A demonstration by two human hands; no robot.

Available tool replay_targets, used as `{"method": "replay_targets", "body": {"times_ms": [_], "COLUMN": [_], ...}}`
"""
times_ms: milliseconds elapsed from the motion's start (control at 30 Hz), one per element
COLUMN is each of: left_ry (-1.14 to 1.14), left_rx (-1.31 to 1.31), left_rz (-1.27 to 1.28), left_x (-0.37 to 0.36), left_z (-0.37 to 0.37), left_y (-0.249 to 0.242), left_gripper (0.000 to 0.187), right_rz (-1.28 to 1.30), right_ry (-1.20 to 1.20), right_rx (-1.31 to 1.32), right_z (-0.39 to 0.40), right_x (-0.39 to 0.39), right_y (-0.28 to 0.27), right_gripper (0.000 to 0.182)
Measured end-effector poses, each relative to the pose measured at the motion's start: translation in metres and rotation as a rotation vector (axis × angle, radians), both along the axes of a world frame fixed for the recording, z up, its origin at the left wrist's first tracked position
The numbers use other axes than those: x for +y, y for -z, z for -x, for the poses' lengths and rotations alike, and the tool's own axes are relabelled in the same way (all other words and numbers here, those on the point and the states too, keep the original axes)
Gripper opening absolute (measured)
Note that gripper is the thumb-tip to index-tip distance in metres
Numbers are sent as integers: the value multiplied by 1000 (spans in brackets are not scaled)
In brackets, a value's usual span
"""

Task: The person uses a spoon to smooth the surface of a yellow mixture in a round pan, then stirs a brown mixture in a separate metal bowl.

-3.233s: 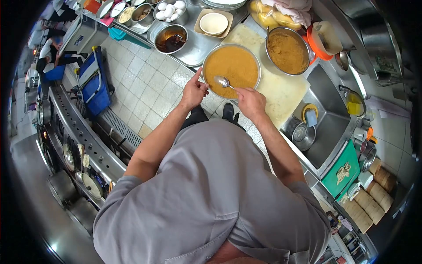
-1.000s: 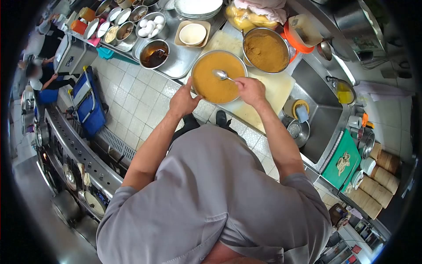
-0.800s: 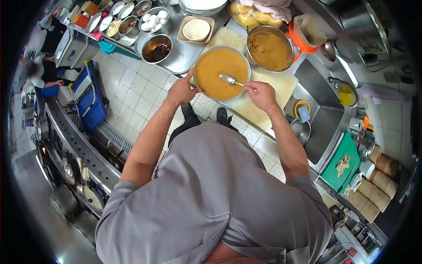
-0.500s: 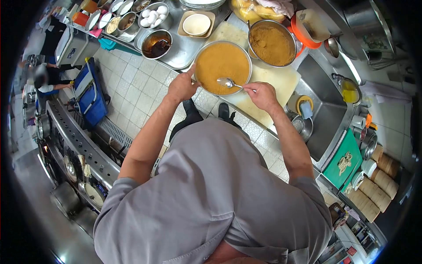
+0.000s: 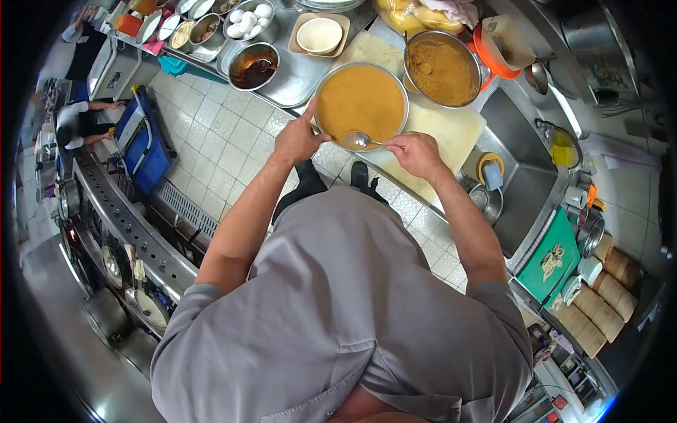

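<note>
A round pan (image 5: 362, 99) full of a smooth orange-brown layer sits at the counter's front edge. My left hand (image 5: 297, 139) grips the pan's left rim, thumb and fingers around it. Pinched in my right hand (image 5: 417, 153) is the handle of a metal spoon (image 5: 357, 139), whose bowl lies on the layer near the pan's front rim. Just right of the pan stands a bowl of brown crumbly powder (image 5: 443, 68). To the left is a bowl of dark sauce (image 5: 253, 67).
A pale cutting board (image 5: 448, 134) lies under the bowls, beside a sink (image 5: 525, 169). Eggs in a bowl (image 5: 248, 21) and small dishes stand at the back left. A green board (image 5: 546, 257) is at right. Another person (image 5: 88, 123) is by a blue cart (image 5: 144, 148).
The spoon has moved slightly left and toward the pan's front rim, with my right hand. My left hand stays at the rim. The other person's arms have shifted.
</note>
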State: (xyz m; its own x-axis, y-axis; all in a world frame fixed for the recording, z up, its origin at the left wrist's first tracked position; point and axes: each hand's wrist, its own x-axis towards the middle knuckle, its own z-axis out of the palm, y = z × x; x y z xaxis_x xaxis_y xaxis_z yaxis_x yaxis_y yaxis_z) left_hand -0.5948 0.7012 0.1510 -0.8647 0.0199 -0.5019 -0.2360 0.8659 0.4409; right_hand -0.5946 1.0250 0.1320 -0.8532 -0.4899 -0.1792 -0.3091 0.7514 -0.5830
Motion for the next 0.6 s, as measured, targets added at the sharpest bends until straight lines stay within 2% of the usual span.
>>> {"method": "replay_targets", "body": {"times_ms": [400, 600], "left_ry": [-20, -16], "left_rx": [-55, 0], "left_rz": [-9, -70], "left_x": [-2, -6], "left_z": [2, 3], "left_y": [-2, 5], "left_gripper": [113, 119], "right_rz": [16, 24], "right_ry": [89, 181], "right_rx": [-21, -4], "right_z": [0, 32], "right_x": [-43, -63], "right_y": [0, 3], "right_gripper": [18, 19]}}
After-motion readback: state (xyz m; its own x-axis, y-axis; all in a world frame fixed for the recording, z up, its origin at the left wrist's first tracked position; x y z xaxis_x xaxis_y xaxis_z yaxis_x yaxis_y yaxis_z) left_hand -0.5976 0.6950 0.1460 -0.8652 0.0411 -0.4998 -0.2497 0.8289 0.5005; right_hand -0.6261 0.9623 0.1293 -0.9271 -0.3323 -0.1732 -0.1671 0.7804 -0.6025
